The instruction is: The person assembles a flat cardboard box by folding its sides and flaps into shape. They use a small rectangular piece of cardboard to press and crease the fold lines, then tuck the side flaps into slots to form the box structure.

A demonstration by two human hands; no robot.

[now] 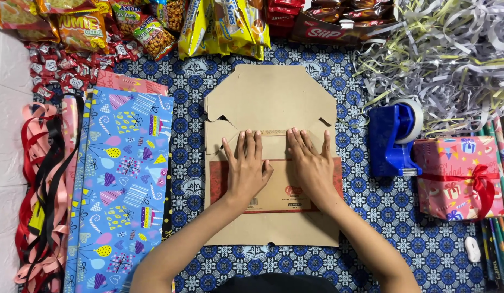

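Note:
A flat brown cardboard box blank (271, 97) lies in the middle of a blue patterned cloth (366, 206), with its shaped flaps pointing away from me. A red printed band crosses its lower half. My left hand (246, 168) and my right hand (312, 165) rest palm down side by side on the cardboard, fingers spread and fingertips on a fold line across its middle. Neither hand holds anything.
Blue party-print wrapping paper (121, 184) lies left, with pink, red and black ribbons (43, 179) beside it. Snack packets (154, 24) line the far edge. Shredded paper (447, 54), a blue tape dispenser (393, 138) and a wrapped pink gift (458, 176) sit right.

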